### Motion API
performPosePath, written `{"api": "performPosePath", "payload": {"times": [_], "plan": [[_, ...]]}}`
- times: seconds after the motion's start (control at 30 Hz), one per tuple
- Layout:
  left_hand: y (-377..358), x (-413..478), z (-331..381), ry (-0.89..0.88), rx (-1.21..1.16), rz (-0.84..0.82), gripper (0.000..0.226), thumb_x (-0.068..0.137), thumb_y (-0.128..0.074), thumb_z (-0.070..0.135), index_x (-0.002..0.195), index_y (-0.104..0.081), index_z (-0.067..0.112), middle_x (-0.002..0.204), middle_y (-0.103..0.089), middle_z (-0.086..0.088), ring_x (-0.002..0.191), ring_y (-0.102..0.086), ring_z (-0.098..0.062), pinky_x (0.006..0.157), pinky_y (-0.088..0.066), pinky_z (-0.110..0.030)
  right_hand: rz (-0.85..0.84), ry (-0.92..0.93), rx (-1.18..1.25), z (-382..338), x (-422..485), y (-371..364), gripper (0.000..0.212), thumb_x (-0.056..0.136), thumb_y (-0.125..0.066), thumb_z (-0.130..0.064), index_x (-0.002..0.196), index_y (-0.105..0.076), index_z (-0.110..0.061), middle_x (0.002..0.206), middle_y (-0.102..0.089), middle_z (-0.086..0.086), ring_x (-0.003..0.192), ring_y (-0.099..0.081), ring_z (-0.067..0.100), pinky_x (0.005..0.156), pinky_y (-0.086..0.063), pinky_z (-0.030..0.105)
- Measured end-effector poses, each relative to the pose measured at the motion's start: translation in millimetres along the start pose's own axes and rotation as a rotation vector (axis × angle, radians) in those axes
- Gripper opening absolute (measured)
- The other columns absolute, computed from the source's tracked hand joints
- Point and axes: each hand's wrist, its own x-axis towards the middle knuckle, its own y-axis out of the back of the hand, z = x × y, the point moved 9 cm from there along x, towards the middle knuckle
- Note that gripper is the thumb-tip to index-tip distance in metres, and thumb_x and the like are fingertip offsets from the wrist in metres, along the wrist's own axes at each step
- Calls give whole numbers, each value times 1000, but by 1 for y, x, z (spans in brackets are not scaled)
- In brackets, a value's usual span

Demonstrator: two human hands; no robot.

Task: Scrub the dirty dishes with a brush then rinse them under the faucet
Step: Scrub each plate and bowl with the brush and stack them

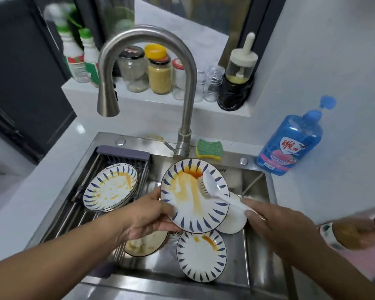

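My left hand (147,215) grips the lower left rim of a white plate (191,204) with blue leaf marks and orange sauce smears, tilted up over the steel sink (256,187). My right hand (275,224) holds the handle of a white dish brush (212,187), whose bristles touch the plate's right side. Below them lie a stained plate (201,254), a white dish (234,221) and another dirty plate (145,245), partly hidden by my left hand. The faucet (182,87) arches above, with no water running.
A stack of dirty plates (110,187) sits in the drying rack (121,152) on the sink's left. A green-yellow sponge (209,149) lies behind the sink, a blue soap bottle (290,144) at right. Jars and bottles (158,72) line the ledge behind.
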Motion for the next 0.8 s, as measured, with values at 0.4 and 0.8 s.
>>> {"api": "performPosePath", "payload": {"times": [0.4,0.8], "plan": [[-3,-44,22,-81,-119,-32,60,86,-42,-29,135,-52,5,117,-71,-27,97,-73,-44,68,-63,-53,-137,226,-216,-104,0,39,45,107,-26,-57,151,-20,-56,111,-57,-5,98,-59,21,81,-53,39],[-1,-55,32,-137,11,-72,61,87,-43,-28,134,-52,8,117,-73,-21,102,-73,-37,79,-61,-54,-72,293,-305,-121,11,56,43,107,-26,-56,150,-21,-58,118,-61,-5,103,-62,24,81,-55,44]]}}
